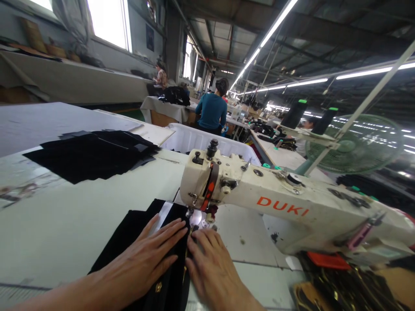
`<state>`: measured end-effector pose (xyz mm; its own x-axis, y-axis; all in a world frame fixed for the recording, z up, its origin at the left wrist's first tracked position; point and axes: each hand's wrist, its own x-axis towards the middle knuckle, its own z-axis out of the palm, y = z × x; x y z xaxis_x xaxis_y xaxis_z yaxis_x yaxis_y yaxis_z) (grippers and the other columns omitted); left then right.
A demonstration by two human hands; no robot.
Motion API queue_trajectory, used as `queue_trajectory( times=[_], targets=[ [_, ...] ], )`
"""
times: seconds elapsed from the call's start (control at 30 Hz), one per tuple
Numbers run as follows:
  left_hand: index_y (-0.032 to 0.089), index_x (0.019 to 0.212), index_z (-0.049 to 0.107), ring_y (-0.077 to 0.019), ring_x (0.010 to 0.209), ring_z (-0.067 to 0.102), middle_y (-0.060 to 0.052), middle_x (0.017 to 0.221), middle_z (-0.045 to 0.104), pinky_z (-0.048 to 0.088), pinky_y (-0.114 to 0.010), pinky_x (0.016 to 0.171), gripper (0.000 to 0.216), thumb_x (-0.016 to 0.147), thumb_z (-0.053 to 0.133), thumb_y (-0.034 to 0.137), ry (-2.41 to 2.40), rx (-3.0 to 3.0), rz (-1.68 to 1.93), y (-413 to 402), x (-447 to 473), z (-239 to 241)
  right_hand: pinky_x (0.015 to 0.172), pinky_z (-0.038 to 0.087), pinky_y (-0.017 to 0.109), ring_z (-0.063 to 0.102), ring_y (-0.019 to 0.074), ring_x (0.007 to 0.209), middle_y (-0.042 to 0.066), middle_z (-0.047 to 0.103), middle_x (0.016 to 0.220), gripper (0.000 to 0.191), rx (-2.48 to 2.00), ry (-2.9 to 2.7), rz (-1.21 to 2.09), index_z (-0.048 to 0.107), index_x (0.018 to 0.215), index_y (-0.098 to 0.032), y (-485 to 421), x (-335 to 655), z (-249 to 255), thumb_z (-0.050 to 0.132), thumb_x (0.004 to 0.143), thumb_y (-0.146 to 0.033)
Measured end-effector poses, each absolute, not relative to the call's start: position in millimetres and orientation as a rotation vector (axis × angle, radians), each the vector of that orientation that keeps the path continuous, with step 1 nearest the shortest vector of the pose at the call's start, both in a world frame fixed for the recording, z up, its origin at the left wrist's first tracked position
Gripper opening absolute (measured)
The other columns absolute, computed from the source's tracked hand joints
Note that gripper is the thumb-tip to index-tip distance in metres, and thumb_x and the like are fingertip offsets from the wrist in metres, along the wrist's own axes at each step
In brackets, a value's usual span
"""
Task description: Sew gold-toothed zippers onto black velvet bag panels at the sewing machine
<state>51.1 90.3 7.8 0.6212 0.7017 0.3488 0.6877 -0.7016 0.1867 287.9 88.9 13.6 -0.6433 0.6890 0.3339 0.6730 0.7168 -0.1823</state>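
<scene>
Black fabric (125,237) lies under the needle end of a white sewing machine (240,188). Flat on it rests my left hand (152,250), fingers stretched towards the presser foot, beside a pale strip (164,214) on the cloth. My right hand (214,265) has its fingers bent and pressed together on a black zipper (186,268) with gold teeth at the fabric's right edge, just in front of the needle. A gold zipper pull (158,287) shows below my left hand. The fingertips of my right hand partly cover the zipper.
Black cut pieces (97,151) are stacked on the table at left. A white bin (181,136) stands behind the machine. Pink-handled snips (361,235) rest against the machine; gold-toothed zippers (352,287) lie at right. Thread cones (293,114), a green fan (353,144) and a seated person (211,110) are beyond.
</scene>
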Motion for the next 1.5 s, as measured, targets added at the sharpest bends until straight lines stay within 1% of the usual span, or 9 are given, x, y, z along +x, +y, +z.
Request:
queue_trajectory(
  times=[0.3, 0.43, 0.5, 0.63, 0.9, 1.13, 1.27, 1.4, 1.5],
  targets=[
    [0.031, 0.149, 0.051, -0.0263, 0.132, 0.060, -0.005, 0.145, 0.062, 0.031, -0.055, 0.122, 0.049, 0.100, 0.047, 0.027, 1.172, 2.696, 0.653, 89, 54, 30, 0.112, 0.047, 0.047, 0.056, 0.0288, 0.122, 0.011, 0.063, 0.131, 0.039, -1.039, -2.535, 0.123, 0.055, 0.136, -0.016, 90, 289, 16, 0.058, 0.097, -0.021],
    [0.031, 0.153, 0.046, -0.0274, 0.134, 0.057, -0.006, 0.146, 0.061, 0.030, -0.056, 0.122, 0.055, 0.098, 0.049, 0.024, 1.177, 2.655, 0.679, 88, 52, 33, 0.104, 0.053, 0.042, 0.059, 0.0252, 0.118, 0.011, 0.064, 0.126, 0.039, -1.047, -2.445, 0.230, 0.056, 0.135, -0.018, 97, 291, 12, 0.052, 0.097, -0.012],
    [0.031, 0.152, 0.046, -0.0277, 0.135, 0.057, -0.006, 0.146, 0.060, 0.030, -0.056, 0.122, 0.055, 0.098, 0.048, 0.023, 1.172, 2.660, 0.672, 88, 53, 33, 0.102, 0.055, 0.045, 0.060, 0.0269, 0.116, 0.012, 0.064, 0.128, 0.045, -1.093, -2.439, 0.217, 0.054, 0.140, -0.018, 101, 289, 11, 0.051, 0.096, -0.010],
    [0.030, 0.149, 0.051, -0.0272, 0.134, 0.057, -0.005, 0.145, 0.061, 0.028, -0.054, 0.123, 0.053, 0.097, 0.050, 0.022, 1.180, 2.743, 0.678, 90, 52, 24, 0.104, 0.053, 0.051, 0.057, 0.0314, 0.119, 0.012, 0.061, 0.135, 0.052, -1.154, -2.508, 0.169, 0.052, 0.144, -0.019, 105, 285, 13, 0.059, 0.093, -0.012],
    [0.028, 0.158, 0.035, -0.0257, 0.142, 0.048, -0.003, 0.155, 0.051, 0.021, -0.049, 0.127, 0.062, 0.100, 0.054, 0.029, 1.199, 2.921, 0.634, 98, 44, -3, 0.101, 0.055, 0.053, 0.061, 0.0329, 0.118, 0.010, 0.064, 0.135, 0.048, -1.170, -2.535, 0.000, 0.054, 0.142, -0.020, 110, 285, 2, 0.063, 0.094, -0.020],
    [0.023, 0.144, 0.055, -0.0291, 0.131, 0.058, -0.009, 0.141, 0.064, 0.037, -0.047, 0.120, 0.052, 0.093, 0.058, 0.024, 1.196, 2.767, 0.674, 110, 49, 23, 0.100, 0.056, 0.053, 0.063, 0.0336, 0.117, 0.013, 0.065, 0.132, 0.051, -1.168, -2.485, -0.153, 0.054, 0.141, -0.018, 125, 280, -9, 0.064, 0.091, -0.012],
    [0.026, 0.152, 0.046, -0.0268, 0.135, 0.056, -0.007, 0.150, 0.057, 0.038, -0.044, 0.120, 0.057, 0.096, 0.055, 0.023, 1.191, 2.766, 0.668, 101, 48, 16, 0.098, 0.058, 0.051, 0.066, 0.0318, 0.112, 0.012, 0.068, 0.127, 0.044, -1.100, -2.439, -0.164, 0.058, 0.137, -0.018, 122, 282, -15, 0.060, 0.093, -0.014],
    [0.030, 0.161, 0.025, -0.0279, 0.142, 0.049, -0.003, 0.160, 0.043, 0.039, -0.049, 0.119, 0.068, 0.099, 0.053, 0.025, 1.227, 2.793, 0.518, 96, 44, 1, 0.095, 0.060, 0.049, 0.068, 0.0321, 0.111, 0.013, 0.069, 0.127, 0.041, -1.055, -2.438, -0.199, 0.057, 0.137, -0.016, 118, 284, -18, 0.058, 0.097, -0.021],
    [0.032, 0.162, 0.022, -0.0295, 0.143, 0.047, -0.002, 0.161, 0.041, 0.041, -0.052, 0.117, 0.070, 0.099, 0.053, 0.027, 1.210, 2.776, 0.468, 101, 41, -3, 0.093, 0.062, 0.047, 0.067, 0.0332, 0.114, 0.014, 0.068, 0.128, 0.044, -1.050, -2.452, -0.208, 0.057, 0.139, -0.015, 117, 284, -17, 0.060, 0.096, -0.025]
  ],
)
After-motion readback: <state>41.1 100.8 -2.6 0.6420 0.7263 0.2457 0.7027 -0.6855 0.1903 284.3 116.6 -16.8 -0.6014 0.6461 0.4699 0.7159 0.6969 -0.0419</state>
